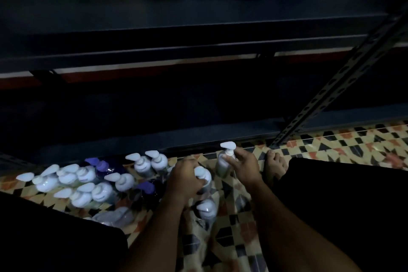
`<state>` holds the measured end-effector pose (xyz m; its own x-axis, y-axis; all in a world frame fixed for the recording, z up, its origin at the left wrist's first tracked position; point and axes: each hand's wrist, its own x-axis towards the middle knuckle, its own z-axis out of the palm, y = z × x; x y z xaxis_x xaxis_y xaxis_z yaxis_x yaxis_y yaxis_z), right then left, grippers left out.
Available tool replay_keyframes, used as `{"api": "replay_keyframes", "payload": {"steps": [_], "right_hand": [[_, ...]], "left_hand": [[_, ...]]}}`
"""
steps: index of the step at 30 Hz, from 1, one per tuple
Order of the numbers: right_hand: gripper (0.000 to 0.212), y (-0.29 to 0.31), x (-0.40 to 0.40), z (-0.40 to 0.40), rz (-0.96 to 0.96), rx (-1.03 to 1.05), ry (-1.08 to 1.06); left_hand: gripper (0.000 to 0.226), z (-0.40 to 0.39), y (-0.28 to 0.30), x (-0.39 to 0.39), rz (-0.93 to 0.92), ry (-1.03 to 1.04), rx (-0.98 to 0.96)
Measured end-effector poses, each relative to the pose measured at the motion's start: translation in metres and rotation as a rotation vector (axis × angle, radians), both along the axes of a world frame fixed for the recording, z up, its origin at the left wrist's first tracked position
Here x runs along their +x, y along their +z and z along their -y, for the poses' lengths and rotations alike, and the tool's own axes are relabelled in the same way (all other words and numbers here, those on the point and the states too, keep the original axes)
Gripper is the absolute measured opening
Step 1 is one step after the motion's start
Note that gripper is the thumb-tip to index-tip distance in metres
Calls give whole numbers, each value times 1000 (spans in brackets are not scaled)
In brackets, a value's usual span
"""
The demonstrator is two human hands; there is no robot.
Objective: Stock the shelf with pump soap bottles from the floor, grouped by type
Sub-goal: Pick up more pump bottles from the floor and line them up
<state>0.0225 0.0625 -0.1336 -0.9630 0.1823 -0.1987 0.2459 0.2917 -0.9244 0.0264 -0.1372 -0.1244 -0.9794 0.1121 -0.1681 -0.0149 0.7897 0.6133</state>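
Clearly both hands are busy at floor level: the left hand [184, 180] curls its fingers around a white-pump bottle [203, 176] in the middle of the patterned floor [331, 141], while the right hand [244, 166] pinches the neck of a second white-pump bottle [224, 158] standing just in front of the lowest shelf edge [154, 139]. The rest of the stock, a cluster of white-pump bottles [88, 183] mixed with a few purple-pump bottles [102, 166], sits to the left, packed close and partly toppled. The likeliest trouble is the neck grip: lifted by its pump alone, that bottle may swing or slip. Lifting the left bottle could also knock the bottle lying just below it [206, 208], since they sit nearly touching. Dim light makes labels hard to read, so sorting by type could go astray, and a bare foot [276, 166] rests right beside the working spot
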Motion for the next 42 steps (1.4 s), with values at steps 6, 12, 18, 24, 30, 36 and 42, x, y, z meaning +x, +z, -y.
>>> {"api": "replay_keyframes", "payload": {"steps": [6,12,18,24,30,36,42], "right_hand": [[16,55,14,-17,-81,-206,55],[62,114,32,-4,-132,-269,-7],[68,145,59,16,-116,-221,-244],[61,155,77,17,-126,-119,-220],[65,152,84,4,-29,-169,-150],[66,150,81,2,31,-82,-116],[61,160,91,5,-28,-182,-148]], "left_hand": [[25,5,44,-2,-30,116,438],[41,-4,94,5,22,167,752],[40,-28,142,15,48,150,855],[56,-36,163,34,25,170,775],[78,-32,174,39,148,98,732],[76,-30,178,43,229,137,717],[55,-24,166,41,86,132,690]]}}
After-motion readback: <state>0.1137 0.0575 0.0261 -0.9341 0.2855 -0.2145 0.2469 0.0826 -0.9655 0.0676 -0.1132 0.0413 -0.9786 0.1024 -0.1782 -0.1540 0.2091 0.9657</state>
